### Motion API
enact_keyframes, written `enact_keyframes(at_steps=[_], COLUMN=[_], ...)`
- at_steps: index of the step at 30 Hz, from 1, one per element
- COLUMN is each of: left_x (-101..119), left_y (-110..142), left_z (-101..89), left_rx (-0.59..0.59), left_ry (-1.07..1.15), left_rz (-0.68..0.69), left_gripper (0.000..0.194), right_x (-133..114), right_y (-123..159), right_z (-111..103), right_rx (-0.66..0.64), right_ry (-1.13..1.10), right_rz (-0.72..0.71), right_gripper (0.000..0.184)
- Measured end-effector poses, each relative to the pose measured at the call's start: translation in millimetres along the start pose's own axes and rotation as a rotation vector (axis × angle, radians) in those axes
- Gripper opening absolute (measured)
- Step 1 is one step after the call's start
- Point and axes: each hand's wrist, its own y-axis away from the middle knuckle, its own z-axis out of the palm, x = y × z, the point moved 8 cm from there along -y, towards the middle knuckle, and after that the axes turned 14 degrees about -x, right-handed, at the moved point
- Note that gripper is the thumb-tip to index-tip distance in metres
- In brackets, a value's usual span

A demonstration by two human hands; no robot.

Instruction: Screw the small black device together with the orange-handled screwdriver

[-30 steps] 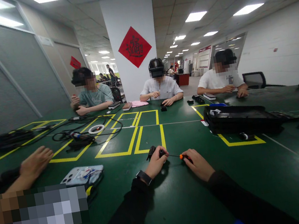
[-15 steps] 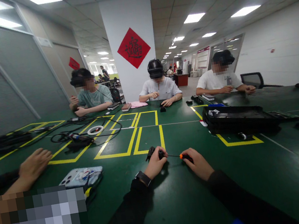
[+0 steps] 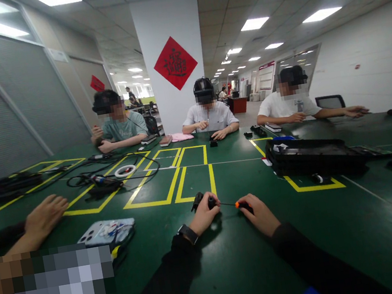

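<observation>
Near the middle of the green table (image 3: 217, 274), my left hand (image 3: 204, 215) is closed around a small black part (image 3: 212, 202), whose exact kind I cannot make out. Another dark end of it pokes out on the far side of the fingers. My right hand (image 3: 259, 216) grips a screwdriver (image 3: 243, 205) by its black and orange handle. The thin shaft points left and its tip meets, or comes very close to, the black part; the fingers partly hide the contact.
Right of my hands stands a long black tray (image 3: 310, 153), with a roll of tape (image 3: 320, 179) before it. A phone (image 3: 107, 231) and another person's hand (image 3: 47, 214) lie at left. Black cables (image 3: 89, 180) spread beyond. Several people sit opposite.
My hands, the black part and the screwdriver hold almost the same place. Across the table, the person at right has stretched an arm out to the right.
</observation>
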Motion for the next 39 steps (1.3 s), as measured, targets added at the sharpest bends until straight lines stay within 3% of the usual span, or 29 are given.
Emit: enact_keyframes(at_steps=[15, 25, 33, 39], left_x=[-1.4, -2.1, 0.6, -0.1], left_y=[2.0, 1.2, 0.6, 1.6], left_z=[-1.6, -3.9, -1.9, -2.9], left_rx=[0.027, 0.043, 0.027, 0.039], left_ry=[-0.002, -0.032, -0.016, -0.023], left_rz=[-0.060, -0.013, -0.011, -0.029], left_gripper=[0.013, 0.010, 0.009, 0.009], right_x=[0.1, 1.9, 8.0, 1.7], right_y=[-0.4, -0.6, -1.5, -1.3], right_z=[1.9, -0.4, 1.5, -0.2], right_rx=[-0.032, 0.000, -0.008, -0.001], right_ry=[0.008, 0.018, 0.064, 0.036], right_rz=[0.030, 0.003, 0.082, 0.020], right_gripper=[0.020, 0.016, 0.017, 0.013])
